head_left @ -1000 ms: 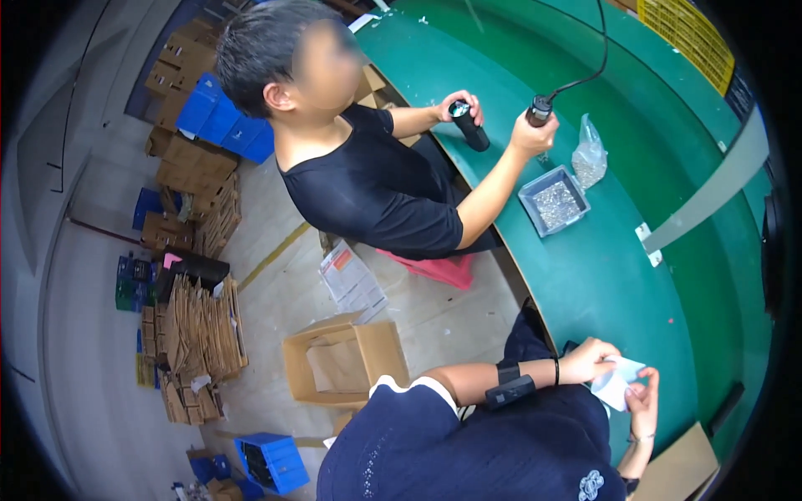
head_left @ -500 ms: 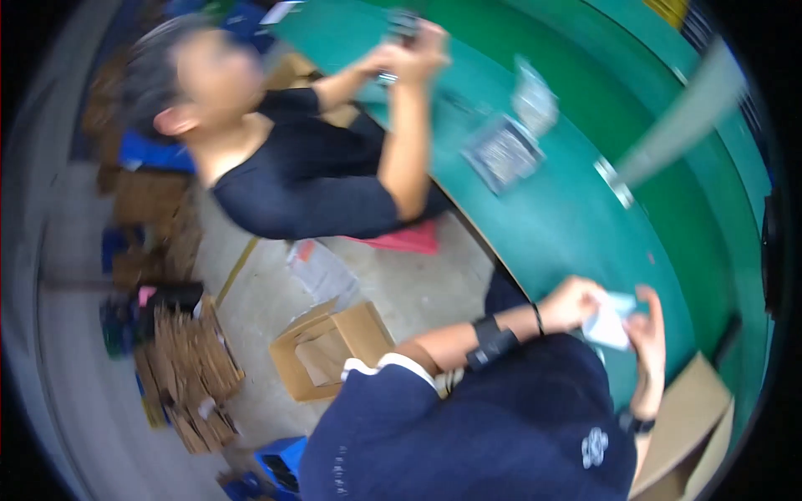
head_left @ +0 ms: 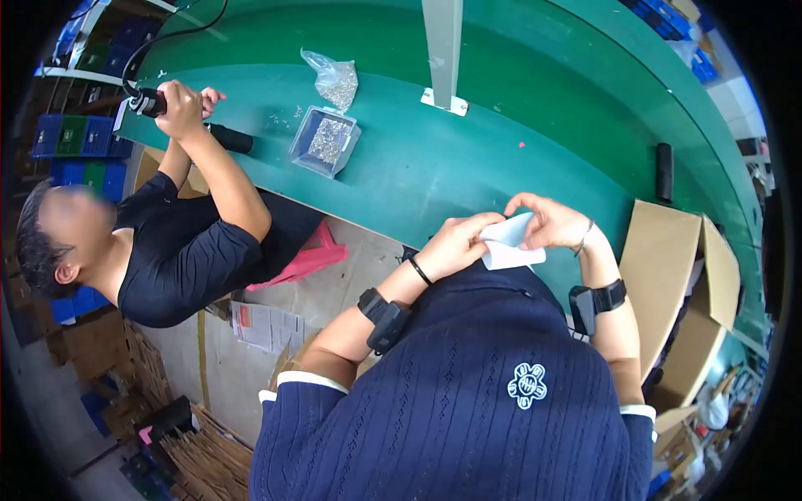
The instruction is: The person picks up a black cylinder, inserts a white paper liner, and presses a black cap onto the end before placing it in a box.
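Head view: the left hand [head_left: 455,245] pinches a folded white sheet [head_left: 508,250], the right hand [head_left: 558,224] grips its other side, near the counter's [head_left: 418,159] edge; folding or unfolding seems in hand, likely calling next for light, even tension.

Wears a navy knit top [head_left: 451,409], white sleeve trim [head_left: 312,380] at seven and four o'clock, flower emblem [head_left: 527,386] toward five o'clock, black forearm modules [head_left: 388,324], black wristband [head_left: 419,270].

left hand [head_left: 455,246]: fingers bent, pinching | right hand [head_left: 558,224]: index finger arched, thumb opposed | forearms [head_left: 404,282]: angled inward, wrists apart
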